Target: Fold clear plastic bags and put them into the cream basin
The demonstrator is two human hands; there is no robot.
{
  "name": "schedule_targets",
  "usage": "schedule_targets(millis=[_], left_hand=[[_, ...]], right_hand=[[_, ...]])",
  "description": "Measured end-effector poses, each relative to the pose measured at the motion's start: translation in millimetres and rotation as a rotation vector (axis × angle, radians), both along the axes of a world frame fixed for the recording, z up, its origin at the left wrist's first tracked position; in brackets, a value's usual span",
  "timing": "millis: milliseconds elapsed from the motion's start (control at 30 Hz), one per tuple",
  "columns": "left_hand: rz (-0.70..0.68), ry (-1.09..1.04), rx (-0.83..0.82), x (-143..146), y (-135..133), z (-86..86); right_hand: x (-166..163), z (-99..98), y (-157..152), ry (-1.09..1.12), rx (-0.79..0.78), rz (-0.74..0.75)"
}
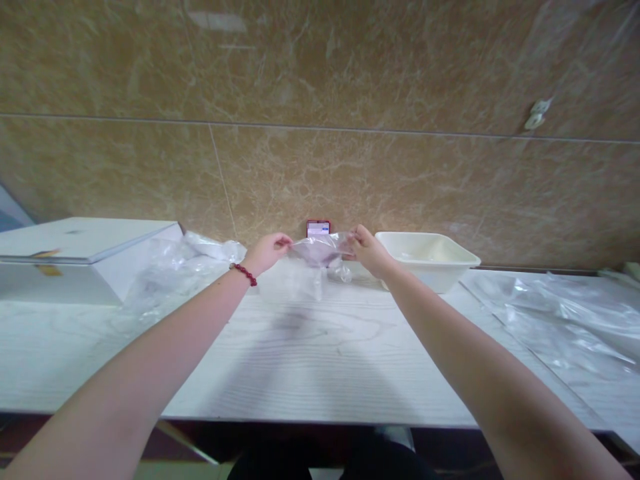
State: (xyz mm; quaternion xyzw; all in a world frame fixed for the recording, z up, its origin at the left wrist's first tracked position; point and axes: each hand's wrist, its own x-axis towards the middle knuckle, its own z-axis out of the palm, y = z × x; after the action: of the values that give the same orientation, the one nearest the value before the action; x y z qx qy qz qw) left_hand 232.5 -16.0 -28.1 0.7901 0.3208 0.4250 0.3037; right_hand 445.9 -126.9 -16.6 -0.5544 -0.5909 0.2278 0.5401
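Brown wall (320,173). White surface (320,367) below. Box (85,240) left, tub (427,272) right. Left hand (267,253) and right hand (369,250) apart, each pinching one side of clear bag (317,253), near phone (319,229). Looks like bag-stretching step; next move likely needs steady pinch.

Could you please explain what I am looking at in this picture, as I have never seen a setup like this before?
There is no machine here: these are a person's bare left hand and right hand. The single picture comes from a camera on that person's head, looking forward and down. Between them, the fingertips hold a piece of clear plastic. On the pale table, a white box and crumpled wrapping lie to the left; a white tub and loose plastic sheeting lie to the right. A small red-edged screen shows behind the hands.
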Motion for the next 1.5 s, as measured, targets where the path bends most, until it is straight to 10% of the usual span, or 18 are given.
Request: schedule_targets(millis=[233, 600, 1233, 1500], left_hand=[[0.006, -0.060, 0.100, -13, -33, -7.1], [-0.163, 0.274, 0.190, -30, -93, -97.3], [-0.223, 0.715, 0.393, -51, -169, -78.5], [0.188, 0.803, 0.292, 12, -183, -114.5]], right_hand=[[-12, -18.9, -43, -0.302, 0.193, -0.061], [-33, -114.1, -95, -0.383, 0.023, -0.011], [-28, -90.7, -136, -0.723, -0.139, 0.271], [-60, -104.5, -78, -0.740, -0.186, 0.317]])
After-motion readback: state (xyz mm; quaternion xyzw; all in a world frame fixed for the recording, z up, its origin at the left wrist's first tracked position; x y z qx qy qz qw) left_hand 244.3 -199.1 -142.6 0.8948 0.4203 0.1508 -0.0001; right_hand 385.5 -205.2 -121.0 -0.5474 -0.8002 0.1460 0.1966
